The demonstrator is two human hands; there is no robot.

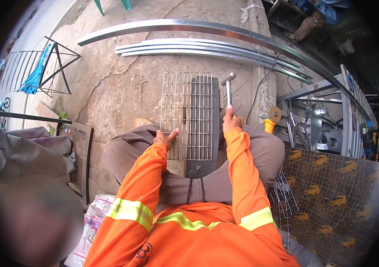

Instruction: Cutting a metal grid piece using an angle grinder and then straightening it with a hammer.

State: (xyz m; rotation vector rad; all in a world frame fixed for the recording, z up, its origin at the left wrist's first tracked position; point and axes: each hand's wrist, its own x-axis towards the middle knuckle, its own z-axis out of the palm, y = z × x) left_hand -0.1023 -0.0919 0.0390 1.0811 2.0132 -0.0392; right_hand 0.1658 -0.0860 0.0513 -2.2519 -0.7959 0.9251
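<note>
A rectangular wire mesh panel point(201, 107) lies in front of me between my bent legs. My left hand point(167, 139) grips its near left edge, with a finger or thumb stretched over the wires. Beneath the mesh are a dark flat plate point(216, 95) on the right and a piece of wood point(177, 167) on the left. My right hand point(231, 121) is closed round the handle of a hammer point(229, 86), just right of the mesh. The hammer's head points away from me and is apart from the wires.
Long metal tubes point(167, 46) and a larger square tube point(176, 26) lie across the far floor. An angle grinder point(270, 124) stands at right beside metal frames point(331, 89). A patterned board point(327, 196) is near right, with loose thin rods point(282, 191) by my knee. A person's blurred head point(38, 220) is near left.
</note>
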